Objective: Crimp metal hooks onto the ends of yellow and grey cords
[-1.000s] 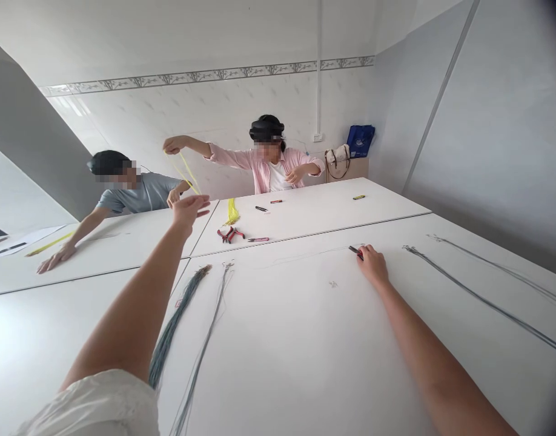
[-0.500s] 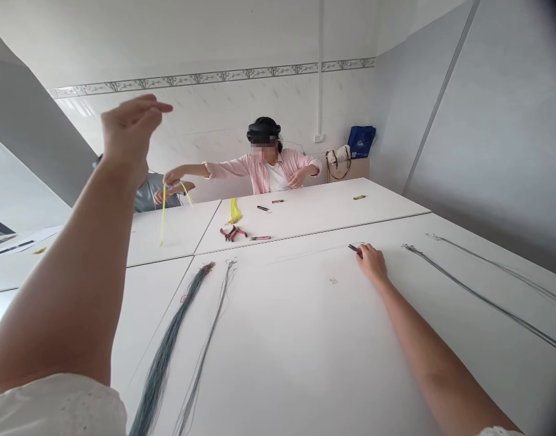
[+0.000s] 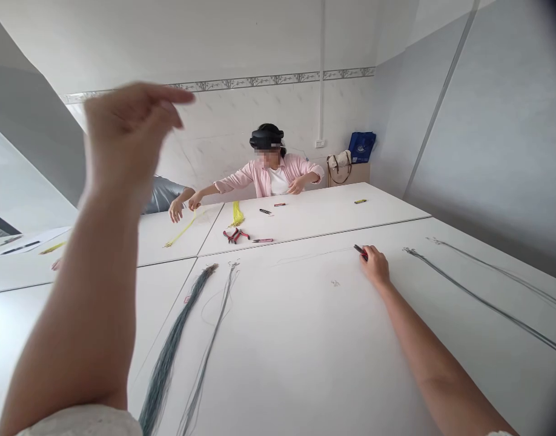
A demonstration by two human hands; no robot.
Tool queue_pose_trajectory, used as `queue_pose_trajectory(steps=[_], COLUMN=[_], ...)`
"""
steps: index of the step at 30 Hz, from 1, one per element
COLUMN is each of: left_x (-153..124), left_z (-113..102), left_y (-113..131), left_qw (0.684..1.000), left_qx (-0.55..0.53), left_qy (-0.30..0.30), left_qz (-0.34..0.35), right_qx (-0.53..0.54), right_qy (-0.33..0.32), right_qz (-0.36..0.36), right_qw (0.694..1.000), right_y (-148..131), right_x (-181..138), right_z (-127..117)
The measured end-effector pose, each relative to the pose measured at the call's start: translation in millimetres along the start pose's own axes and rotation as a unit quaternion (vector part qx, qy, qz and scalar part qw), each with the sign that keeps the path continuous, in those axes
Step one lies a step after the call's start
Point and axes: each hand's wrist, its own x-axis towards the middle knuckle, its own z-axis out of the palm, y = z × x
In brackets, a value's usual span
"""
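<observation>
My left hand [image 3: 128, 130] is raised high in the air, blurred, with its fingertips pinched together; whatever thin thing they hold cannot be made out. My right hand [image 3: 375, 266] rests far out on the white table [image 3: 305, 351], closed on a small red-and-black tool [image 3: 360, 250]. A thick bundle of grey-blue wires [image 3: 173, 345] lies on the table below my left arm, with a thinner bundle of grey wires [image 3: 212, 345] beside it. A fine single wire loops on the table near their far ends.
Long grey wire strands [image 3: 482, 300] lie at the right. Across the table a person in pink and another in grey handle yellow cords [image 3: 235, 213]. Red pliers [image 3: 235, 235] and small cutters lie between us. Bags [image 3: 350, 154] stand by the far wall.
My left hand has swung up from the table's far side to high in the air and nearer the camera. The person in pink lowered an arm to the table.
</observation>
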Motion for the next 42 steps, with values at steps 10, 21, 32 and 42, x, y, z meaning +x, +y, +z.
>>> queue_pose_trajectory(steps=[10, 21, 32, 42], left_x=[-148.7, -187.3, -191.1, -187.9], left_z=[85.3, 105.9, 107.6, 64.7], left_y=[25.9, 14.0, 8.0, -23.4], left_qw=[0.831, 0.792, 0.793, 0.755], left_qx=[-0.293, -0.385, -0.372, -0.470], left_qy=[-0.416, -0.314, -0.369, -0.426], left_qz=[-0.225, -0.355, -0.311, -0.169], right_qx=[0.248, 0.433, 0.399, 0.441], right_qy=[0.022, -0.092, -0.134, -0.143], right_qz=[-0.056, -0.249, -0.239, -0.041], right_qw=[0.967, 0.861, 0.875, 0.885], right_y=[-135.0, -258.9, -260.0, -256.2], right_x=[1.6, -13.7, -14.3, -10.9], right_z=[-23.1, -92.6, -98.4, -103.5])
